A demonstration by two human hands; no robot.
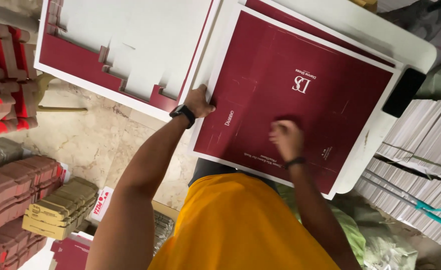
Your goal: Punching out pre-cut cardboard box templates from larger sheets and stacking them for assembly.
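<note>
A large dark red printed cardboard sheet with a white border lies flat on a white table. My left hand, with a black watch on the wrist, grips the sheet's left edge. My right hand, blurred, is closed as a fist and presses on the sheet near its front edge; a dark band is on that wrist. I wear a yellow shirt.
A punched-out dark red and white sheet lies to the left. A black phone sits at the table's right edge. Stacks of white sheets with teal scissors stand right. Folded cardboard bundles pile on the marble floor at left.
</note>
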